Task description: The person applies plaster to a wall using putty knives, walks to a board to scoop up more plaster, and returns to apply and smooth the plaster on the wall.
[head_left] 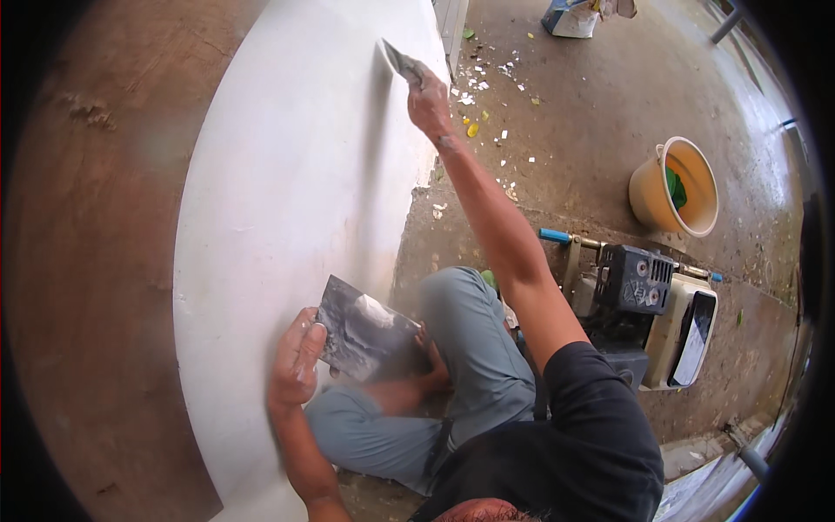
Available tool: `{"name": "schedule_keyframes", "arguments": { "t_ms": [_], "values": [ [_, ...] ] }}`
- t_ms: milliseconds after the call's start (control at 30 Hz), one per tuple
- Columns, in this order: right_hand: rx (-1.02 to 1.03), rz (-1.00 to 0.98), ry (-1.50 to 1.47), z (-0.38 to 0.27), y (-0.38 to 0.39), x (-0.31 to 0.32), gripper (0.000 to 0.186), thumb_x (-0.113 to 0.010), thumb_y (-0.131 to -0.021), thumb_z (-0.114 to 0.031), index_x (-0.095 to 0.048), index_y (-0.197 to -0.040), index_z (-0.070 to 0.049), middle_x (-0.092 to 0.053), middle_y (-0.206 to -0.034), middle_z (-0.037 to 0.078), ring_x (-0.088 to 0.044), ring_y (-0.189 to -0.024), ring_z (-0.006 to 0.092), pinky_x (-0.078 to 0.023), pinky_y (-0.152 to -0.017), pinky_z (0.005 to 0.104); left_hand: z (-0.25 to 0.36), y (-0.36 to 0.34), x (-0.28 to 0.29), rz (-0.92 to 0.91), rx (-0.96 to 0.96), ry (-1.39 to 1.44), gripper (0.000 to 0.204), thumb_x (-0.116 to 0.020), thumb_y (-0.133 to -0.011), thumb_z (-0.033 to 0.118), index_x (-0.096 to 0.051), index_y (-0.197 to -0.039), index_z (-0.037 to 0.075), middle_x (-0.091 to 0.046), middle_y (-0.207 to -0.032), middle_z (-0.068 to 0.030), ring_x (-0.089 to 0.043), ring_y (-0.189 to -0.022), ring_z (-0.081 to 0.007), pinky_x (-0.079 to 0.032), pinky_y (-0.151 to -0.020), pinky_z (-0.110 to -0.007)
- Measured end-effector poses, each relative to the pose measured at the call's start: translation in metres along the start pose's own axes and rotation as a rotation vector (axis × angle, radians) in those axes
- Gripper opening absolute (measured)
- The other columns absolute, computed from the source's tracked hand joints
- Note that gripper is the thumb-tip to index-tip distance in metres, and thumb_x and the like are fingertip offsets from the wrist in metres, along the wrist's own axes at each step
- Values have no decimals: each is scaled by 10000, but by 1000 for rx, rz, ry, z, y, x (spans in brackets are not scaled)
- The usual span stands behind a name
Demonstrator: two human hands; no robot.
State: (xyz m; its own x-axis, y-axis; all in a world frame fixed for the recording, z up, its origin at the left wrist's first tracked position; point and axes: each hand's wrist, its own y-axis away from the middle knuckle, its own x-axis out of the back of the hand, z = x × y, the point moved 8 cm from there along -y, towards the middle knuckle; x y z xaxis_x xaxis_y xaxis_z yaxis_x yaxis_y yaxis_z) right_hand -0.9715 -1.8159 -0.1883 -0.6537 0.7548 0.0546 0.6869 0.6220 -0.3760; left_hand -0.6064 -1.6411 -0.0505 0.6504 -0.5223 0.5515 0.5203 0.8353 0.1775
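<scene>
My right hand (429, 97) is stretched out far ahead, its fingers closed round a putty knife (394, 59). The blade's edge meets the white wall surface (287, 157), or is very near it. Low on the left, my left hand (297, 358) grips the near corner of a dark, flat rectangular plate (352, 344), thumb on top. A lump of white putty (374, 311) sits on the plate, with greyish smears around it. The plate is held tilted over my bent legs. Whitish residue marks both hands.
To the right, a cream bucket (648, 196) with something green inside stands on the floor. Nearer is a machine (635, 278) with a black block, blue-ended bars and a pale housing. White flakes (470, 87) litter the floor. A torn bag (574, 19) lies far off.
</scene>
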Motion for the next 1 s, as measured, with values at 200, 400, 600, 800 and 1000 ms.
{"name": "schedule_keyframes", "arguments": {
  "t_ms": [200, 400, 600, 800, 1000],
  "values": [
    [307, 21, 4, -31, 84, -29, 357, -435, -1012, -48, -548, -1349, -26, -615, -1284, 205, -596, -1210, 324, -481, -1049, 405, 0, -1, -1, -74, 98, 137, 297, -469, -1052, 162, -557, -1165, -98, -610, -969, -91, -543, -859, -138, -456, -792, -265],
    [-11, 65, 9, 0, 33, 6, 346, -403, -1002, -119, -605, -1242, 25, -654, -1172, 281, -632, -1127, 388, -500, -967, 420, 1, -1, -5, -72, 17, 114, 298, -464, -1054, 175, -555, -1172, -82, -604, -952, -79, -523, -846, -128, -443, -791, -255],
    [-285, -72, 11, -9, 11, -18, 340, -479, -940, -112, -603, -1203, 65, -682, -1052, 294, -644, -1010, 450, -496, -875, 446, 0, 1, -3, -59, 38, 58, 288, -445, -1058, 185, -562, -1161, -57, -600, -943, -67, -516, -848, -128, -440, -781, -258],
    [126, -143, -157, -109, 96, -13, 306, -432, -1017, -40, -576, -1275, 38, -625, -1254, 250, -619, -1161, 356, -483, -1018, 412, 7, -4, -5, -99, 99, 139, 301, -449, -1056, 207, -564, -1159, -52, -594, -939, -59, -516, -856, -125, -437, -788, -254],
    [72, -140, -152, -108, 77, 18, 336, -428, -1010, -30, -592, -1304, -20, -642, -1210, 210, -620, -1157, 327, -482, -1033, 422, 8, -2, -2, -96, 119, 118, 288, -442, -1052, 195, -553, -1168, -43, -568, -907, -52, -506, -842, -124, -436, -777, -263]
  ]
}}
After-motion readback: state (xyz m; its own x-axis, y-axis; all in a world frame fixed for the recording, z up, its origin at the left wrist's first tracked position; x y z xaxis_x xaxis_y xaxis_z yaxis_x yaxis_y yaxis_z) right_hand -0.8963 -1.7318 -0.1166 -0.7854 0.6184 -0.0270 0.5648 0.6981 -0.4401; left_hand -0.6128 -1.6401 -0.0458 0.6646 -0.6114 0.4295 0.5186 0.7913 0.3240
